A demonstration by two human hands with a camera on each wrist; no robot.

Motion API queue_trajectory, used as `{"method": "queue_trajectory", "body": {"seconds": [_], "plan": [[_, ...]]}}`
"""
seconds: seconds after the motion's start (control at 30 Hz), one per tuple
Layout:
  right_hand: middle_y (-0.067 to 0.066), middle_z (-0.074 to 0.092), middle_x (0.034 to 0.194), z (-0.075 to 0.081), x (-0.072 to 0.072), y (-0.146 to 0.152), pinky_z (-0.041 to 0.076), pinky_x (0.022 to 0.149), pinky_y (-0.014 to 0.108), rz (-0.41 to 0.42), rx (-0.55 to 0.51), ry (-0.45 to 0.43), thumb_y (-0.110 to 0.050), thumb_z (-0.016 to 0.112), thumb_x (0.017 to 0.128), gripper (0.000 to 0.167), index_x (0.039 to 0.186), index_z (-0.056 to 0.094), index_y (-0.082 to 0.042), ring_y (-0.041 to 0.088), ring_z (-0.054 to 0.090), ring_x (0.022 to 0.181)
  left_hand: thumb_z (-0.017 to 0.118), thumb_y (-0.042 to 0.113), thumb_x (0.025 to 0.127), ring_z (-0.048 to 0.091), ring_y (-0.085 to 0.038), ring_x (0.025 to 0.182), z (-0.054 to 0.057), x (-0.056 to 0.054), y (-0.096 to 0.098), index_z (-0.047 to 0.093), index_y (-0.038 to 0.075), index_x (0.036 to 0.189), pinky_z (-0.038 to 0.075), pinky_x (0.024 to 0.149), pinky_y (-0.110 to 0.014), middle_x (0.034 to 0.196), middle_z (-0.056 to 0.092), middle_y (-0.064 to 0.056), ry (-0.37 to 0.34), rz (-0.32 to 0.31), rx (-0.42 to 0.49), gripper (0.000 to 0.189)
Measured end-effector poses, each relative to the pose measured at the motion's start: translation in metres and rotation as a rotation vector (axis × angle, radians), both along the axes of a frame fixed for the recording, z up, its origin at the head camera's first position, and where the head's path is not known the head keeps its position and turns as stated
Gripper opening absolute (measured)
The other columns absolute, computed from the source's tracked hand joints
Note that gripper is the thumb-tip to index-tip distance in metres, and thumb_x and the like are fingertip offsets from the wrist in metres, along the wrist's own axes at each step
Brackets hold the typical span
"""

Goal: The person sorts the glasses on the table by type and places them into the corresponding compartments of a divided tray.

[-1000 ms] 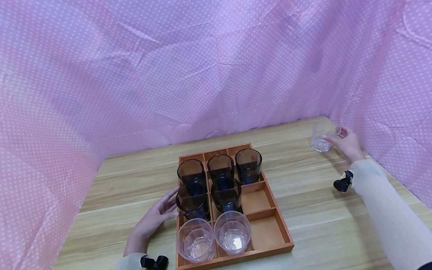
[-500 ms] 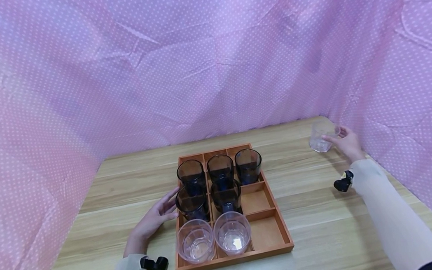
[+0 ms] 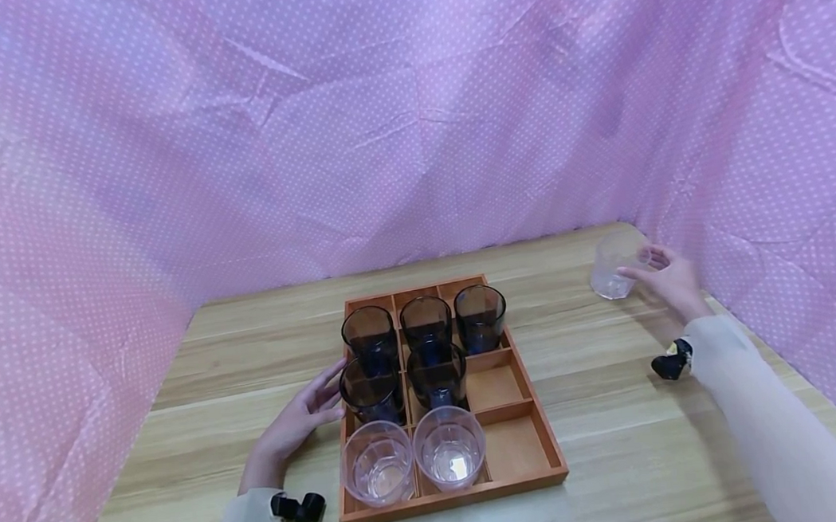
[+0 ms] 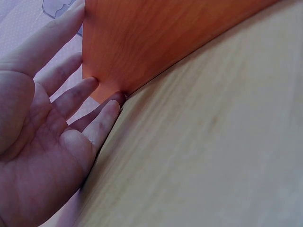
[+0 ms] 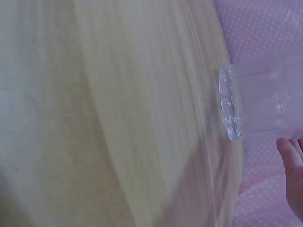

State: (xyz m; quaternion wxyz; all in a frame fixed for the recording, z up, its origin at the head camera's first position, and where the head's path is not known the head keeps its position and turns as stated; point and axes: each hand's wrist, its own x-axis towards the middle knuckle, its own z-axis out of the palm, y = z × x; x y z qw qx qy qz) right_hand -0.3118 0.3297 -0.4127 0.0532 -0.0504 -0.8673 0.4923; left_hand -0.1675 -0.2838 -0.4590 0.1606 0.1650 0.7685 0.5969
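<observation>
At the table's far right, my right hand [image 3: 669, 279] holds a clear glass [image 3: 611, 269] by its side, between thumb and fingers. In the right wrist view this glass [image 5: 260, 101] stands upright just above or on the wood; I cannot tell which. My left hand [image 3: 297, 418] lies along the left side of a wooden compartment tray [image 3: 519, 446]. Its relaxed fingertips touch the tray wall [image 4: 151, 42] in the left wrist view. Several dark glasses [image 3: 481, 321] fill the tray's middle rows. Two clear glasses, left [image 3: 378, 465] and centre [image 3: 449, 449], stand in the front row.
Bare compartments show at the tray's right side, in the second row from the front [image 3: 493, 384] and the front row. A pink dotted cloth [image 3: 410, 134] hangs behind and beside the wooden table [image 3: 599, 409], close to my right hand.
My right hand has shifted the clear glass slightly left and towards me. The left hand keeps its place at the tray.
</observation>
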Motion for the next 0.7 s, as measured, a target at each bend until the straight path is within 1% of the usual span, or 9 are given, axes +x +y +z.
{"method": "queue_trajectory", "body": {"seconds": [0.03,0.17,0.3,0.37,0.43,0.53,0.6,0.63,0.7], "plan": [[0.027,0.032,0.153,0.0,0.001,-0.001,0.029,0.115,0.05,0.005,0.007,0.004,-0.041,0.073,0.085,0.09,0.15,0.026,0.0,0.044,0.032,0.14,0.059,0.012,0.096,0.019,-0.05,0.143,0.0,0.0,0.0,0.014,0.008,0.156,0.024,0.112,-0.052,0.16,0.01,-0.025,0.0,0.001,0.0,0.075],[0.026,0.033,0.153,0.003,0.008,-0.005,0.027,0.116,0.052,0.03,-0.002,0.011,-0.041,0.073,0.084,0.09,0.151,0.026,-0.001,0.043,0.031,0.141,0.06,0.013,0.095,0.019,-0.048,0.144,0.001,0.001,0.001,0.014,0.011,0.156,0.024,0.112,-0.051,0.161,0.011,-0.022,-0.013,0.015,-0.008,0.076],[0.021,0.035,0.153,0.008,0.016,-0.011,0.026,0.117,0.048,0.054,-0.026,0.0,-0.041,0.074,0.084,0.09,0.151,0.027,-0.005,0.038,0.031,0.143,0.061,0.014,0.095,0.019,-0.046,0.145,0.001,0.001,0.001,0.015,0.012,0.156,0.023,0.111,-0.054,0.162,0.01,-0.021,-0.016,0.015,0.002,0.077],[0.019,0.036,0.153,0.011,0.021,-0.014,0.027,0.117,0.046,0.07,-0.027,-0.005,-0.04,0.074,0.084,0.088,0.152,0.028,-0.007,0.034,0.031,0.143,0.06,0.013,0.095,0.019,-0.047,0.145,0.001,0.001,0.001,0.014,0.011,0.156,0.023,0.111,-0.053,0.162,0.01,-0.021,-0.012,0.009,0.01,0.077],[0.018,0.038,0.152,0.013,0.027,-0.018,0.03,0.116,0.042,0.088,-0.018,0.007,-0.038,0.074,0.084,0.086,0.151,0.029,-0.008,0.033,0.033,0.143,0.06,0.012,0.095,0.019,-0.046,0.145,0.001,0.0,0.001,0.014,0.011,0.156,0.027,0.112,-0.047,0.162,0.01,-0.021,-0.014,0.009,0.014,0.077],[0.013,0.043,0.15,0.018,0.037,-0.025,0.037,0.111,0.026,0.112,0.014,0.031,-0.036,0.074,0.085,0.081,0.15,0.033,-0.009,0.031,0.037,0.141,0.06,0.012,0.095,0.018,-0.047,0.145,0.001,0.0,0.0,0.014,0.011,0.156,0.035,0.111,-0.032,0.162,0.01,-0.021,-0.017,0.006,0.013,0.077],[0.008,0.048,0.148,0.02,0.044,-0.03,0.041,0.103,0.015,0.13,0.021,0.053,-0.034,0.074,0.085,0.078,0.149,0.036,-0.008,0.029,0.04,0.14,0.06,0.012,0.095,0.017,-0.047,0.145,0.001,0.0,0.001,0.014,0.011,0.156,0.037,0.107,-0.022,0.162,0.01,-0.021,-0.025,0.008,0.017,0.077],[0.004,0.051,0.146,0.022,0.047,-0.033,0.042,0.099,0.011,0.138,0.022,0.06,-0.033,0.075,0.085,0.077,0.148,0.037,-0.008,0.025,0.041,0.14,0.061,0.012,0.095,0.017,-0.046,0.145,0.001,0.001,0.0,0.014,0.011,0.156,0.037,0.105,-0.018,0.162,0.01,-0.021,-0.028,0.01,0.018,0.077],[-0.005,0.056,0.141,0.024,0.054,-0.038,0.042,0.092,0.005,0.165,0.009,0.07,-0.03,0.075,0.085,0.075,0.147,0.039,-0.009,0.016,0.044,0.137,0.061,0.012,0.095,0.016,-0.047,0.146,0.001,0.001,0.0,0.013,0.012,0.157,0.037,0.104,-0.015,0.162,0.01,-0.02,-0.031,0.007,0.028,0.078]]}}
